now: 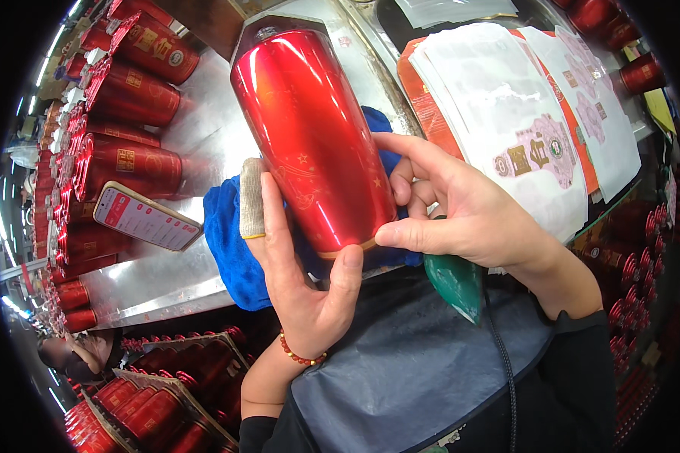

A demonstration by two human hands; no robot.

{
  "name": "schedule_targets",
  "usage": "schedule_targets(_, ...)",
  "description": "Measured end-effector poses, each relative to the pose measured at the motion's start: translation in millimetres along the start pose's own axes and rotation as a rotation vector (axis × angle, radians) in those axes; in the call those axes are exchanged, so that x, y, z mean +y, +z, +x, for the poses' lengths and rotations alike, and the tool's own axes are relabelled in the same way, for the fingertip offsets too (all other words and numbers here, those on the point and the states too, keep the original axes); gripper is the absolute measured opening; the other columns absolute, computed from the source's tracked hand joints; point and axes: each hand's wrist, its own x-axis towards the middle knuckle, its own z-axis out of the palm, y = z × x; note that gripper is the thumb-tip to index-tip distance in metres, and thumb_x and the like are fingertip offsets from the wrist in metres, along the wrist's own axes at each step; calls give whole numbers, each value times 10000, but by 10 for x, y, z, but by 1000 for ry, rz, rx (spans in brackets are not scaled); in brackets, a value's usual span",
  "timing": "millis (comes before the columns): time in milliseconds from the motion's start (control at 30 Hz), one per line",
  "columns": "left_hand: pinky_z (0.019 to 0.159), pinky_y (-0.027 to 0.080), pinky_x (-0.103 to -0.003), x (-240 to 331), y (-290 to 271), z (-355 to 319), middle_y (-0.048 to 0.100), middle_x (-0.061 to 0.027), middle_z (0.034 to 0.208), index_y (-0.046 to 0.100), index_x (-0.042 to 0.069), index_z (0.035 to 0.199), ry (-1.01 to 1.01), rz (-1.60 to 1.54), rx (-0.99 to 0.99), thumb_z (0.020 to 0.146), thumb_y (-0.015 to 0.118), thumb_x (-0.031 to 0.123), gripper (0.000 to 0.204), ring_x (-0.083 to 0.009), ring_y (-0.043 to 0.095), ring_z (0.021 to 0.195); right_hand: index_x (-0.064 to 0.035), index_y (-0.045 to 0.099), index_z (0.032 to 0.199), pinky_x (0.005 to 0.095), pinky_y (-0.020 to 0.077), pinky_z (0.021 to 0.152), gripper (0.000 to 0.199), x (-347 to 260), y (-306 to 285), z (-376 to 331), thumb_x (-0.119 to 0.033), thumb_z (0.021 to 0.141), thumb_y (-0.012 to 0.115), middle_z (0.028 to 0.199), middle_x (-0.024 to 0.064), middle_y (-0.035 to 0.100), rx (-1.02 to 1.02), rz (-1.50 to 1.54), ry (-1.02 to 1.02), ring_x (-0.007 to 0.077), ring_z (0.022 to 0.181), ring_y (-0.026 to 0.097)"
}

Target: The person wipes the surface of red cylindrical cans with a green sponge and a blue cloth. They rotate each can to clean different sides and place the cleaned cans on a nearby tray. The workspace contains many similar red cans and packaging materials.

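A glossy red bottle (310,143) with faint gold stars and line patterns lies tilted on a blue cloth (238,253), its base toward me. My left hand (298,283) lies along its left side, the thumb at the base rim; one finger wears a beige knitted finger cover (251,198). My right hand (446,208) grips the lower right side, thumb on the base edge, other fingers curled. Directly under the right hand a green, pointed, scraper-like piece (453,283) sticks out; how it is held is hidden. The bottle's far end meets a dark angular holder (321,24).
White decal sheets (483,83) with pink and gold prints are stacked on the right over a red folder. To the left, a phone (147,217) with a lit screen leans by rows of red bottles (132,94) on the metal table (211,132). Crated bottles (151,415) stand below left.
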Motion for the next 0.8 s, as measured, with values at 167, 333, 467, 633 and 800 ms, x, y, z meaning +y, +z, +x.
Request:
schedule_targets(167,1246,191,-473,-37,-16,3,220,-288,1661,170,-73,1625,24,1,1,903,762,204,974,-427,234,1541,35,341,1575,205,487,762,809,6,-59,30,-80,912,791,1047,18,513,-33,84,36,59,837,562)
schedule_targets(333,1240,211,-469,-16,-30,13,248,-284,1652,194,-77,1617,29,37,-6,855,841,323,1077,-423,261,1527,49,375,1544,207,472,733,757,39,-91,98,-136,934,784,979,16,556,-37,154,29,60,828,580)
schedule_targets(467,1237,217,-466,-52,-53,16,269,-288,1644,212,-79,1612,41,132,5,851,851,380,1094,-425,278,1519,55,417,1517,199,441,604,789,75,-100,112,-234,911,831,938,23,583,-21,32,-48,43,720,563)
schedule_targets(633,1219,284,-453,-127,-31,2,252,-275,1649,193,-74,1618,43,23,18,870,841,372,1086,-394,319,1510,35,399,1540,194,473,706,769,-39,-121,77,-144,915,809,976,17,536,-55,-46,27,52,811,558)
schedule_targets(800,1188,365,-424,-75,3,41,230,-231,1654,115,-58,1636,-37,-341,17,902,809,237,1053,-328,386,1481,31,384,1551,190,474,707,786,12,-91,85,-137,913,811,980,18,531,-46,-62,-4,50,799,549)
